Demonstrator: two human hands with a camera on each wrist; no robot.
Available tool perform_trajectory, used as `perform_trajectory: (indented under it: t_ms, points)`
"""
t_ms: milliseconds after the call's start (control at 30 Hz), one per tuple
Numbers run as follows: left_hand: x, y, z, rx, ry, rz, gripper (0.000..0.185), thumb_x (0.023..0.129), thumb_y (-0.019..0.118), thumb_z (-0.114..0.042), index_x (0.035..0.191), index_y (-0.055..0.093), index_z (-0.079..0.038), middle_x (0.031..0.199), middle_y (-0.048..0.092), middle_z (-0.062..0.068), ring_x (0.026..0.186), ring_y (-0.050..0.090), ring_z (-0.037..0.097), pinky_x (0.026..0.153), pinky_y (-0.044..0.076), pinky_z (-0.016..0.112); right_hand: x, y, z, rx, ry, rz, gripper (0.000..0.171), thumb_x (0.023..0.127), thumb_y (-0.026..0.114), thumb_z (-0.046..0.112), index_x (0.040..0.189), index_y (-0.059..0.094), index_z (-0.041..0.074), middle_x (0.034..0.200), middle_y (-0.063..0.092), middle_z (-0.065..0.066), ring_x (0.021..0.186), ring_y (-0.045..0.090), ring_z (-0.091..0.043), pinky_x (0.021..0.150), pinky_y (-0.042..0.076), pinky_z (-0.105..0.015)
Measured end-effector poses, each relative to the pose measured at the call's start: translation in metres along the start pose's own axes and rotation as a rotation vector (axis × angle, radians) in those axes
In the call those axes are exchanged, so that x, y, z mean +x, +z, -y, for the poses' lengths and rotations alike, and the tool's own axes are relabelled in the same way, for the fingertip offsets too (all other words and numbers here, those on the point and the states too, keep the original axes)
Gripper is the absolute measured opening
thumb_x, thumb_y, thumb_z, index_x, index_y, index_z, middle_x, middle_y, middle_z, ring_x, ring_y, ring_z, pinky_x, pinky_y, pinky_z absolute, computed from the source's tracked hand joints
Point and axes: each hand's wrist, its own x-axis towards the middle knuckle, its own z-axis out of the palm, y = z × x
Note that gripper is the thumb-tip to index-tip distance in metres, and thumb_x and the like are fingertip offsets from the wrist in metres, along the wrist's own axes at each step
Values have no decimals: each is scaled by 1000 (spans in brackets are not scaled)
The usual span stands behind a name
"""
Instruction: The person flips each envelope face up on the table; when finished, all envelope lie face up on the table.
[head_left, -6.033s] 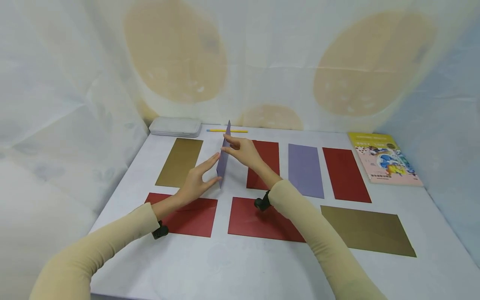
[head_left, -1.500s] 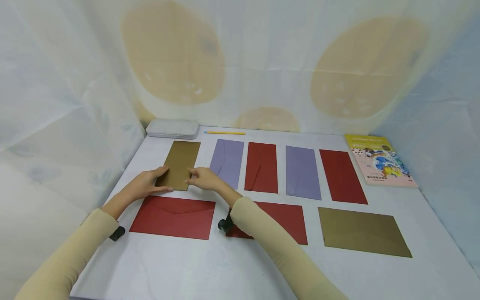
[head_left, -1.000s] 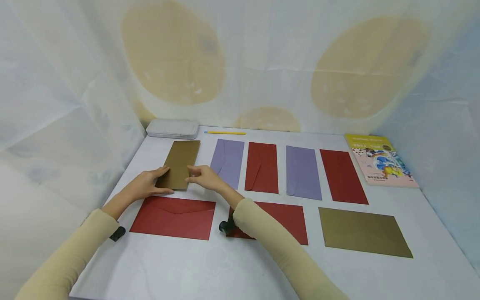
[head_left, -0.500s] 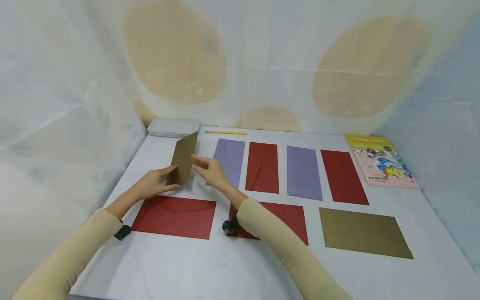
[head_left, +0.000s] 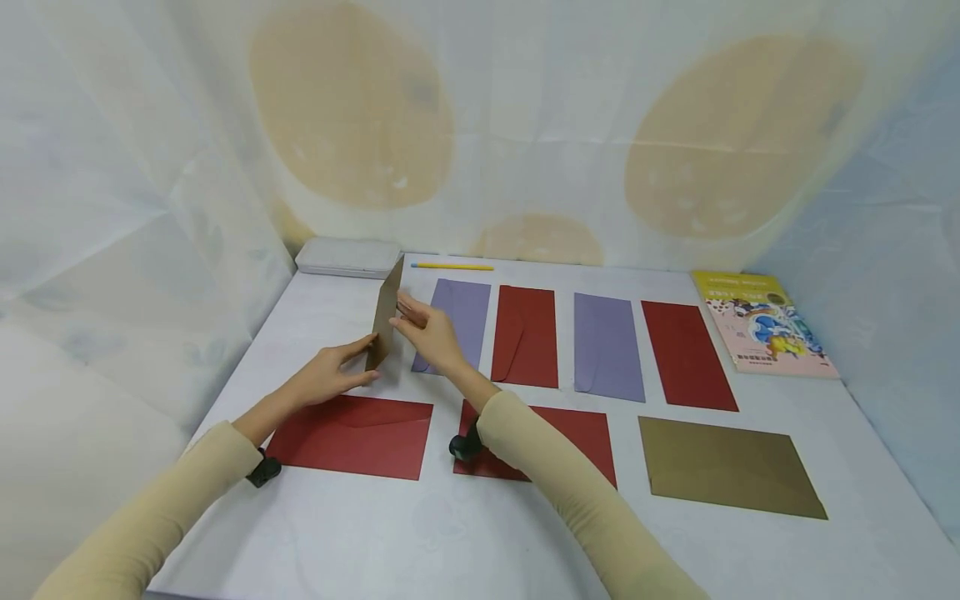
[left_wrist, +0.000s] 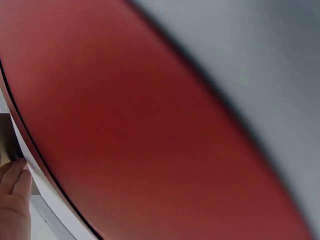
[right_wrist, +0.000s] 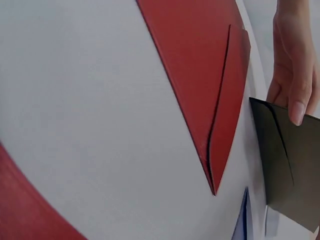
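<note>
A gold envelope (head_left: 386,321) stands on its long edge, lifted off the white table (head_left: 420,533) at the back left. My left hand (head_left: 337,372) grips its near lower corner, and my right hand (head_left: 429,333) pinches its upper edge from the right. In the right wrist view the envelope (right_wrist: 290,165) looks dark, with the left hand's fingers (right_wrist: 295,65) on its corner. The left wrist view is filled by a blurred red envelope (left_wrist: 150,125), with my hand (left_wrist: 12,200) at the lower left.
Flat on the table lie purple envelopes (head_left: 459,312) (head_left: 607,342), red ones (head_left: 525,333) (head_left: 686,350) (head_left: 352,433) (head_left: 570,433) and a second gold one (head_left: 727,462). A grey case (head_left: 348,256) and yellow pencil (head_left: 452,266) sit at the back, a book (head_left: 761,321) at the right.
The gold envelope lay flat at the back left; both hands have raised it and tipped it up onto its edge, shifting it slightly right. The purple envelope now lies flat.
</note>
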Motion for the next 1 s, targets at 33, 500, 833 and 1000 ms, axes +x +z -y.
perform_trajectory:
  t_ms: [33,500,833,1000]
  points:
    - [1,1,-1,-8,-2,-1,79,89,68,-43,149,34,-4,146,41,19,131,44,35,104,37,52,1,-1,0,15,1,2,49,92,62,-1,138,45,-8,140,45,-24,126,48,-34,92,48,-25]
    - [9,6,-8,-72,17,27,75,93,63,-40,150,30,-4,147,39,17,132,41,33,106,34,52,4,-5,8,-58,-1,17,48,93,62,3,137,46,-8,139,47,-22,126,49,-32,93,47,-25]
    - [7,9,-14,-68,24,-25,81,91,66,-40,153,25,-10,152,34,12,136,37,31,107,32,53,8,-4,2,-145,-22,29,48,94,63,9,138,48,-2,138,49,-17,124,51,-28,95,46,-30]
    - [3,6,-26,-57,134,-189,89,85,75,-36,155,22,-25,151,36,7,135,39,28,106,35,51,17,0,-23,-136,-18,-4,51,93,65,16,140,49,4,137,52,-12,123,53,-21,94,47,-25]
